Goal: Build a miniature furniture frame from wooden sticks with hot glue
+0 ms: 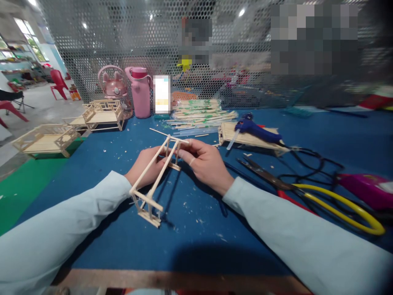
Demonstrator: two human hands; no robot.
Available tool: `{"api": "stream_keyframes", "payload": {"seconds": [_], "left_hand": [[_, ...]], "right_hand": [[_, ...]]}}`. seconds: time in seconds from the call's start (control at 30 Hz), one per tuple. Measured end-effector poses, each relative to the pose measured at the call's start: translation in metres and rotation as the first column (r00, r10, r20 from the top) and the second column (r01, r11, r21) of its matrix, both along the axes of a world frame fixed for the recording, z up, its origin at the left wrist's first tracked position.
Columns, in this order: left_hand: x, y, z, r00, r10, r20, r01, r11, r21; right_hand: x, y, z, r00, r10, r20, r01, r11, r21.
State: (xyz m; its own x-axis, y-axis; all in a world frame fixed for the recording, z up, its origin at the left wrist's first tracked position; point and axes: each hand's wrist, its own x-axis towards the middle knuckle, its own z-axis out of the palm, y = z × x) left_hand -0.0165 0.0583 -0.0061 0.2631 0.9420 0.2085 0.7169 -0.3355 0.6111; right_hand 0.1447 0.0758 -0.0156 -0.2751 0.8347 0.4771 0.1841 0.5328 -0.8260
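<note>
A small frame of thin wooden sticks (150, 196) stands on the blue table in front of me, its long side running away from me. My left hand (147, 166) is closed around the far end from the left, its fingers partly behind the sticks. From the right, my right hand (204, 162) pinches the same far end with thumb and fingers near an upright. A thin stick pokes out past the far left corner. The fingertips of both hands are partly hidden.
Behind lie a bundle of sticks (199, 112) and a pink bottle (141, 94). Finished-looking stick models (104, 114) stand at left. On the right, a blue glue gun (260, 133) rests on a stick model (225, 133); scissors (307, 194) with yellow handles lie nearer, beside black cable.
</note>
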Motion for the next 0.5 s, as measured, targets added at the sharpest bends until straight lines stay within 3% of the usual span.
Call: {"api": "stream_keyframes", "payload": {"seconds": [0.3,0.5], "left_hand": [[0.0011,-0.0005,0.0016,0.999,0.002,0.039,-0.002,1.000,0.007],[-0.0049,0.0006,-0.0039,0.943,0.049,0.329,-0.020,0.996,-0.091]], "right_hand": [[0.0007,0.0009,-0.0004,0.999,-0.038,0.001,0.038,0.999,0.005],[0.0041,0.0066,-0.0019,0.986,-0.126,-0.112,0.117,0.989,-0.087]]}}
